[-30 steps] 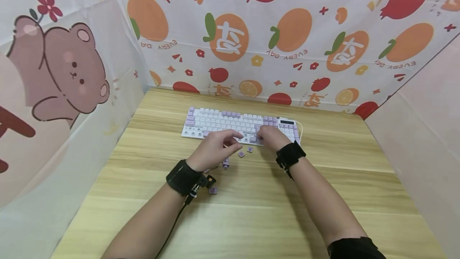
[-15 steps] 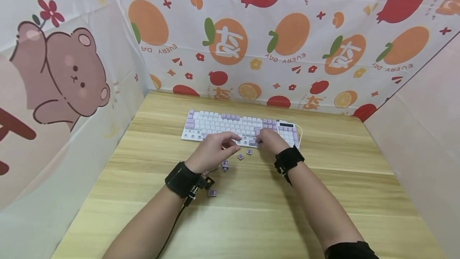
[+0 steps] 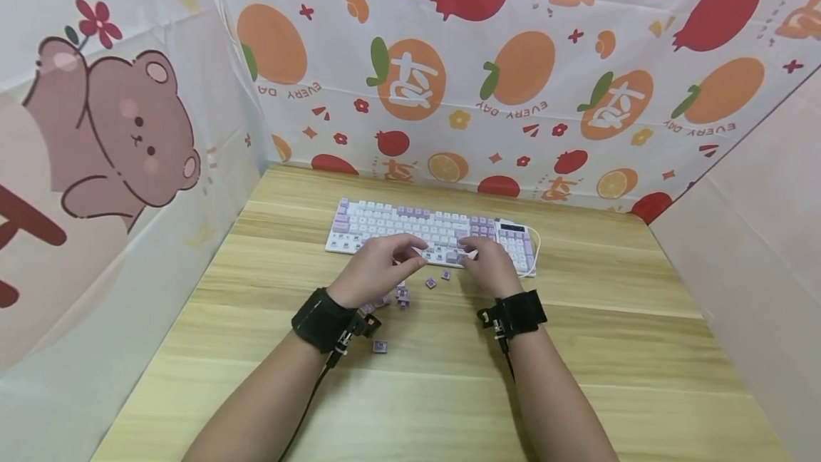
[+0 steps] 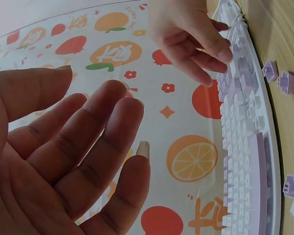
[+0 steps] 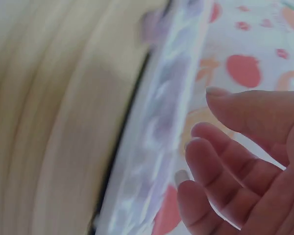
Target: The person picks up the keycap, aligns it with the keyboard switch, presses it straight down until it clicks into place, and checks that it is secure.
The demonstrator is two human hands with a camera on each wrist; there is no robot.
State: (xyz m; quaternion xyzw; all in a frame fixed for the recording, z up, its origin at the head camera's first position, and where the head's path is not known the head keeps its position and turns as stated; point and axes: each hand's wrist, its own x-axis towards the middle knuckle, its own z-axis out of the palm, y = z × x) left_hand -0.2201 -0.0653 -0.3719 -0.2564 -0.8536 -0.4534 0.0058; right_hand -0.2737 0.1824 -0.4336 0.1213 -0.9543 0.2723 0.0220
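A white and purple keyboard (image 3: 385,223) lies near the back of the table, several positions along its front row without keycaps. My left hand (image 3: 381,269) hovers over its front edge, fingers loosely bent and nothing between them; the left wrist view shows the bare palm (image 4: 63,161). Beside it, my right hand (image 3: 494,268) is over the keyboard's right part, its thumb and fingers apart. In the right wrist view that hand (image 5: 245,181) holds nothing, and the keyboard (image 5: 157,112) is blurred. Two loose purple keycaps, one (image 3: 431,282) tilted, one (image 3: 445,274) flatter, lie just in front.
More keycaps (image 3: 402,296) sit in a small group near my left wrist, partly hidden by it. A single keycap (image 3: 380,347) lies closer to me. A white cable (image 3: 537,237) loops at the keyboard's right end. Printed cloth (image 3: 449,91) walls the table's back and sides.
My right hand has drawn back slightly from the keys, and its curled fingers have spread apart. The right forearm has swung more upright. My left hand has stayed almost still.
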